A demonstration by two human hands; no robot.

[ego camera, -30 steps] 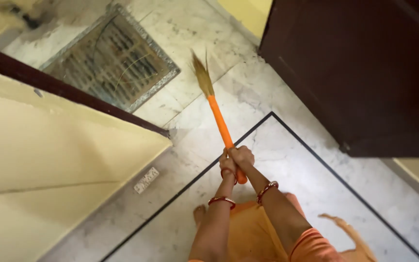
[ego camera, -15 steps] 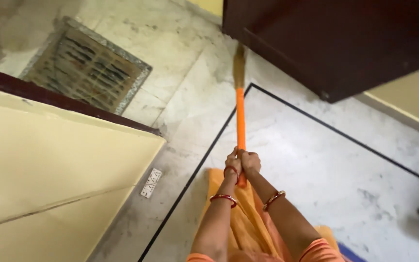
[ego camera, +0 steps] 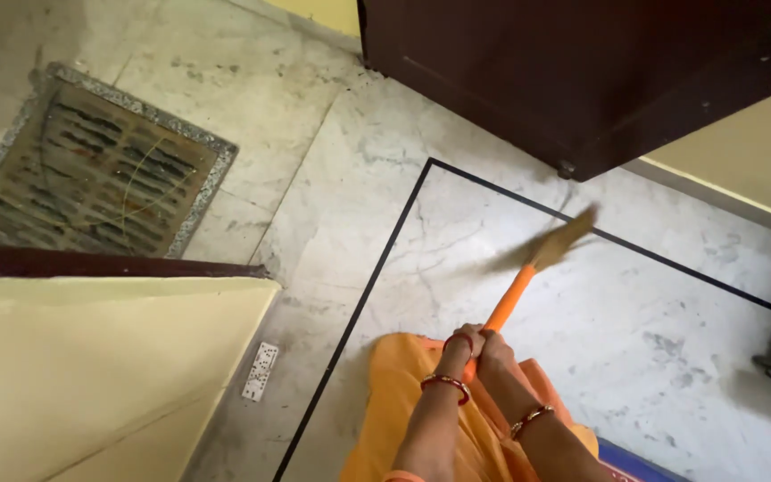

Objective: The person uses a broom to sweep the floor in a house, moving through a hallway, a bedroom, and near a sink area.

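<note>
Gripping orange broom (ego camera: 518,290) handle end, left hand (ego camera: 462,343) and right hand (ego camera: 495,346) both wrapped tight; looked light, stiff shaft, floppy bristles near dark door (ego camera: 582,71).

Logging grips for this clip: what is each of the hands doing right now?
Left hand: closed on the orange broom handle.
Right hand: closed on the same handle.

Both hands (ego camera: 479,344) around orange broom (ego camera: 528,268)

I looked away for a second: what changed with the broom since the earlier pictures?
The broom swung from pointing up-left, through straight ahead, to up-right across the marble floor. Left hand and right hand stayed clasped on its orange handle.
</note>
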